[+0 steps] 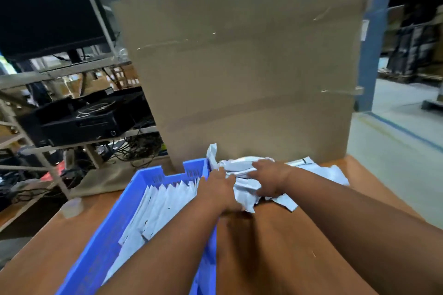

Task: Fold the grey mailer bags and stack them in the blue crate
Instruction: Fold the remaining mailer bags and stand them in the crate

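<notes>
Blue crate (115, 230), pale grey bags (167, 206)

My left hand (219, 190) and right hand (268, 178) both grip a crumpled grey mailer bag (242, 183) on the wooden table (299, 246), just right of the blue crate (112, 230) holding folded bags (165, 206), cardboard sheet (244, 60) standing behind

Dim indoor light, brighter floor (395, 151) at 3 o'clock; heavy motion blur, wide-angle bending at edges, possibly overhead lamps.
</notes>
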Action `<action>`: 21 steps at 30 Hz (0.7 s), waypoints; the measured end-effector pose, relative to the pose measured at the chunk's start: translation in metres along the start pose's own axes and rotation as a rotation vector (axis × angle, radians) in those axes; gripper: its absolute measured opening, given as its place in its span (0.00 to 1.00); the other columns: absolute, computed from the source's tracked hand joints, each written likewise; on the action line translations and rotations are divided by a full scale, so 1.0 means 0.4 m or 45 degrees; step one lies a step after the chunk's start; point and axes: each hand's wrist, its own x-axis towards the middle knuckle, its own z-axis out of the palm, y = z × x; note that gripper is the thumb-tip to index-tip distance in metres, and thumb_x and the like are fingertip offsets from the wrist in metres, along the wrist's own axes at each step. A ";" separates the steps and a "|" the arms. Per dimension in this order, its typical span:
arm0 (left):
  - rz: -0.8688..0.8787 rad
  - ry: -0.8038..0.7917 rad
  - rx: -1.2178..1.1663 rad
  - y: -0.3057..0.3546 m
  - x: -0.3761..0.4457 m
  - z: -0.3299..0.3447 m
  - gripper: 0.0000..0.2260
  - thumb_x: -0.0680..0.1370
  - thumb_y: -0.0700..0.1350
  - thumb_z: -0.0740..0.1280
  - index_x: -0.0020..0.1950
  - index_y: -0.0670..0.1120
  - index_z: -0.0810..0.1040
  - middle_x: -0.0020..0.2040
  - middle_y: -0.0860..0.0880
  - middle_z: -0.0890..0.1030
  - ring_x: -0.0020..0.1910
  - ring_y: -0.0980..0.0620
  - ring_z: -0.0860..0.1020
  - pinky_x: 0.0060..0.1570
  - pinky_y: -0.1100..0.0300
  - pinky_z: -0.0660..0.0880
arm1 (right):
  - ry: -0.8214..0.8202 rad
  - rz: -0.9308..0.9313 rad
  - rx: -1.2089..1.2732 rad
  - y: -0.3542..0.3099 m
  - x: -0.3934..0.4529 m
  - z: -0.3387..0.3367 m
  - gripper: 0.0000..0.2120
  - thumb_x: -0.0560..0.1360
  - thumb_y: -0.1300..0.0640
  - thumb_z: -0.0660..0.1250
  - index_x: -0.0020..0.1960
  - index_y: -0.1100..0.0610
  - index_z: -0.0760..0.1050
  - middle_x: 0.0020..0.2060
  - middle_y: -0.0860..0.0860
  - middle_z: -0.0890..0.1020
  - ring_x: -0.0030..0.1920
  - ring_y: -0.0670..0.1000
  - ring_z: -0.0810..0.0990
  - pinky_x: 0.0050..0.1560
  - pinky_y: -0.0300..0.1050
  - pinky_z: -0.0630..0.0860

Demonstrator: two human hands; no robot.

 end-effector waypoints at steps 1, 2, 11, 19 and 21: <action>0.017 -0.011 0.011 0.015 0.016 0.004 0.42 0.70 0.70 0.72 0.79 0.56 0.65 0.84 0.44 0.57 0.81 0.41 0.60 0.75 0.36 0.64 | 0.018 0.012 0.000 0.021 -0.003 0.019 0.33 0.78 0.35 0.65 0.81 0.41 0.65 0.75 0.53 0.68 0.79 0.58 0.65 0.75 0.59 0.69; 0.026 -0.027 0.020 0.024 0.033 0.009 0.39 0.71 0.69 0.71 0.79 0.56 0.66 0.85 0.44 0.56 0.82 0.42 0.59 0.75 0.37 0.63 | 0.033 0.036 0.013 0.037 -0.004 0.035 0.32 0.78 0.34 0.66 0.80 0.41 0.66 0.75 0.52 0.68 0.79 0.57 0.65 0.74 0.58 0.68; 0.196 -0.154 0.258 -0.100 0.259 0.069 0.33 0.77 0.71 0.63 0.79 0.60 0.68 0.87 0.47 0.49 0.86 0.44 0.46 0.80 0.32 0.48 | 0.365 0.318 0.180 0.096 0.164 0.122 0.18 0.80 0.52 0.63 0.70 0.50 0.71 0.64 0.55 0.76 0.63 0.60 0.78 0.61 0.55 0.75; 0.311 0.057 0.313 -0.101 0.403 0.133 0.26 0.81 0.68 0.58 0.73 0.57 0.77 0.84 0.46 0.61 0.84 0.44 0.55 0.80 0.34 0.48 | 0.391 0.532 0.249 0.116 0.338 0.179 0.12 0.76 0.60 0.66 0.59 0.54 0.79 0.57 0.55 0.80 0.59 0.61 0.80 0.58 0.53 0.77; 0.282 0.110 0.315 -0.083 0.407 0.144 0.24 0.82 0.67 0.57 0.68 0.56 0.80 0.78 0.48 0.70 0.81 0.44 0.61 0.78 0.30 0.49 | 0.429 0.535 0.254 0.124 0.340 0.191 0.11 0.76 0.62 0.66 0.58 0.54 0.79 0.56 0.54 0.80 0.59 0.60 0.80 0.56 0.52 0.77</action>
